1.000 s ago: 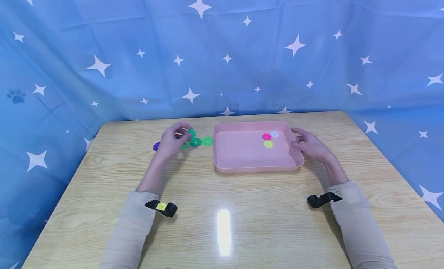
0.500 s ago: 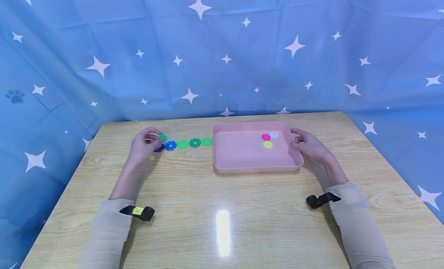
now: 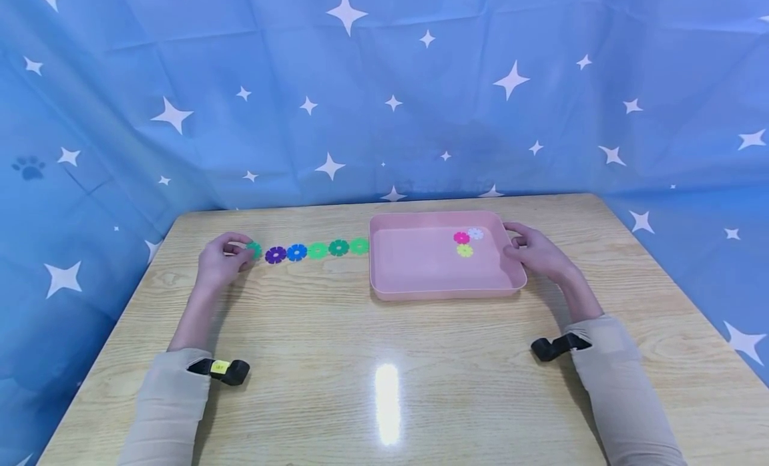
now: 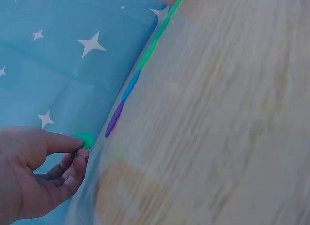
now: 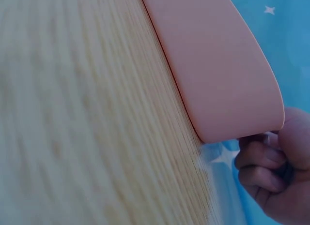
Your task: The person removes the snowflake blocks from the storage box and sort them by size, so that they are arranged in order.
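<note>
My left hand [image 3: 221, 260] pinches a teal-green flower-shaped disc [image 3: 255, 250] between thumb and fingertips, at the left end of a row of similar discs. In the left wrist view that green disc [image 4: 86, 140] shows just past the fingertips. Closest to it in the row lies a purple disc [image 3: 276, 255], followed by a blue disc [image 3: 297, 252] and several green ones, the last beside the tray. With thumb over the rim and fingers outside, my right hand [image 3: 533, 251] grips the right wall of a pink rectangular tray [image 3: 432, 294].
Inside the tray, toward its right side, lie a magenta disc [image 3: 461, 238], a white disc [image 3: 475, 233] and a yellow disc [image 3: 465, 250]. The wooden table [image 3: 312, 359] ends at a blue star-patterned curtain [image 3: 360, 145] behind and at the sides.
My left hand has moved left with the green disc, from above the row's green discs to beyond the purple one, uncovering the row. My right hand stays on the tray.
</note>
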{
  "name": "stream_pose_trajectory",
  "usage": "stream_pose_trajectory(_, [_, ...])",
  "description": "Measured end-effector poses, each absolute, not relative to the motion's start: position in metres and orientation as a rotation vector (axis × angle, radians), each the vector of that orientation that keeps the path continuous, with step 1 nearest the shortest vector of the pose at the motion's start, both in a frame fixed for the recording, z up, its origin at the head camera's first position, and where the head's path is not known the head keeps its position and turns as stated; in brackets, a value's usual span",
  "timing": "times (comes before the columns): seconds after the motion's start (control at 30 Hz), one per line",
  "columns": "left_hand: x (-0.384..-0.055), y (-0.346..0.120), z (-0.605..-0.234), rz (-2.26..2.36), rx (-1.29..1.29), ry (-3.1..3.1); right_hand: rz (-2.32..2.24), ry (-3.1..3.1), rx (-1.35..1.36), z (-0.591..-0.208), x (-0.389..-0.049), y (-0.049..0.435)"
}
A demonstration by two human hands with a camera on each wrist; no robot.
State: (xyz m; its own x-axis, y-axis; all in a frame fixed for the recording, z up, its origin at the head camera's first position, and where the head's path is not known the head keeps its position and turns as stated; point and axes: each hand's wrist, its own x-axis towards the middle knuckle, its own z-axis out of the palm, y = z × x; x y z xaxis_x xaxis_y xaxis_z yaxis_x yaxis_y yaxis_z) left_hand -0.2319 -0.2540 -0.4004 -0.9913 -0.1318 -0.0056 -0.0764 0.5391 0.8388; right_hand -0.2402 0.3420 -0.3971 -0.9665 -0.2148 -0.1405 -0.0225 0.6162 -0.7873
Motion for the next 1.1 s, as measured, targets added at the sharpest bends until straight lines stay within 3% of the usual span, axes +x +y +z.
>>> stream_pose_trajectory(1.1, [-0.2358,-0.2531,-0.407,-1.299,0.215,-2.848,-1.262,2.625,-0.193,-0.3946,-0.2402,0.3405])
